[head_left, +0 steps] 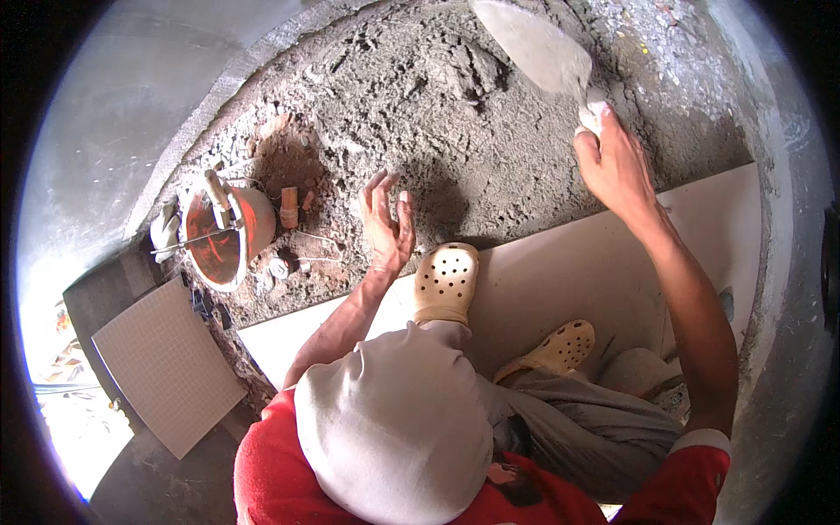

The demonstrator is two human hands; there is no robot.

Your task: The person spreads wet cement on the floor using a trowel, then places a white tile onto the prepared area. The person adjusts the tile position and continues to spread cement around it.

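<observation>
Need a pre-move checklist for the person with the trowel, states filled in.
1. Trowel gripped: ok, the right hand is closed on it.
2. Left hand free: ok, it holds nothing.
3. Hand skin covered: not ok, both hands are bare.
4. Mortar even: not ok, the surface is rough and lumpy.
5. Trowel blade touching the mortar: cannot tell from this overhead view.
6. Bucket clear of the trowel: ok, it sits well off to the left, beyond the left hand.

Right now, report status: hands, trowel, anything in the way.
Right hand grips trowel by handle. Left hand empty, fingers loosely curled. Mortar rough. Bucket off left, clear of trowel.
</observation>
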